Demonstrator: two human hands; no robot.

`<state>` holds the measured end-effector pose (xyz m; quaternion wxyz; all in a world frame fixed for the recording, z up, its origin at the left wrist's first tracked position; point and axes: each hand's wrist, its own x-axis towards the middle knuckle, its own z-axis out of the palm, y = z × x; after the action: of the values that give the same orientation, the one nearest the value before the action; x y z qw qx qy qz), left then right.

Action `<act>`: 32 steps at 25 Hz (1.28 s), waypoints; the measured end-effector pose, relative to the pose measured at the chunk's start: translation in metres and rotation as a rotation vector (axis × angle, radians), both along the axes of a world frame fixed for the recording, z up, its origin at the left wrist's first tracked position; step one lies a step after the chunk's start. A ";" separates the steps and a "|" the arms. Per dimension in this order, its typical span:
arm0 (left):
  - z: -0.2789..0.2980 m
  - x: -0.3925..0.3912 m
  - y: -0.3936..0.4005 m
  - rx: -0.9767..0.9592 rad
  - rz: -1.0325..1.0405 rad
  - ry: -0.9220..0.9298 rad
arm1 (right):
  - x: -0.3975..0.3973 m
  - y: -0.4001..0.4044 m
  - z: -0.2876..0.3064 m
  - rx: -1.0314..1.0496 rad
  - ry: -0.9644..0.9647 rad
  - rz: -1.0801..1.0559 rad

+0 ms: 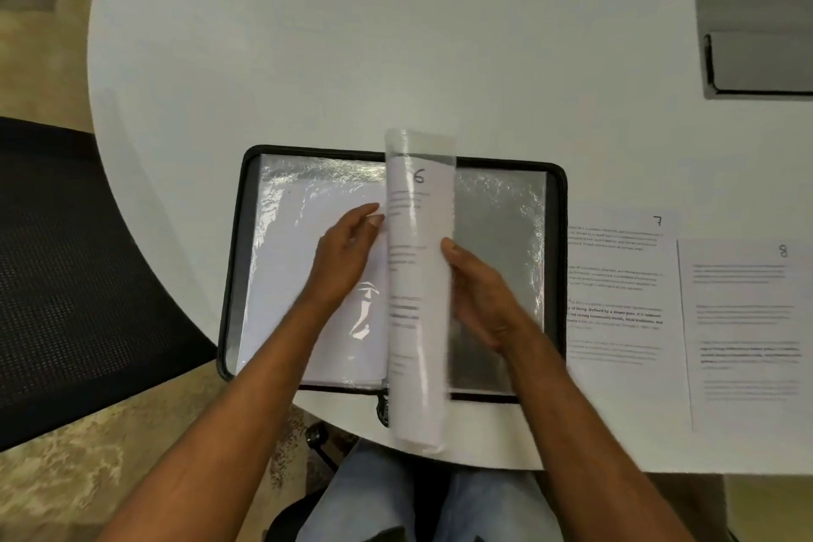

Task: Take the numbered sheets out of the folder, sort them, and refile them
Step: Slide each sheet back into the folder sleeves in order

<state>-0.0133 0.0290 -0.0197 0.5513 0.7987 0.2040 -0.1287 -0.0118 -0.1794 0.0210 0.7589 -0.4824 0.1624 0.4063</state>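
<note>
A black folder (pixel 235 260) with clear plastic sleeves lies open at the table's near edge. One sleeve stands upright at the spine, holding the sheet marked 6 (pixel 418 277). My right hand (pixel 481 295) lies against the right face of this sleeve, thumb on its edge. My left hand (pixel 345 253) rests on the left-hand sleeve (pixel 281 260), fingertips touching the raised sleeve. Right of the folder lie the sheet marked 7 (pixel 616 299) and the sheet marked 8 (pixel 748 334), which overlaps it.
The white round table (pixel 352 35) carries a grey recessed panel (pixel 756 18) at the far right. A black mesh chair (pixel 79 277) stands to the left. My lap in jeans shows below the table edge.
</note>
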 end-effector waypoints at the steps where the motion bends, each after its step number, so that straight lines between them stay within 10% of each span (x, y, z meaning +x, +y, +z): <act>1: 0.009 0.004 0.005 -0.079 0.062 0.055 | -0.004 0.014 -0.001 0.043 -0.015 0.003; 7: 0.036 0.008 0.043 -0.281 0.186 0.232 | -0.028 0.059 -0.015 -0.253 -0.307 0.477; 12: 0.018 -0.009 0.062 0.004 0.115 0.215 | -0.043 0.068 -0.043 -0.529 -0.601 0.659; 21: -0.015 -0.030 0.046 0.942 0.048 0.066 | -0.030 0.009 -0.062 -0.773 -0.885 0.429; 32: -0.042 -0.006 -0.068 0.747 -0.545 -0.161 | -0.013 -0.065 -0.083 -1.051 -0.891 0.215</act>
<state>-0.0190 -0.0395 -0.0614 0.1863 0.9743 -0.0244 -0.1241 -0.0248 -0.2447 -0.0624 0.3747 -0.9198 -0.0381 0.1103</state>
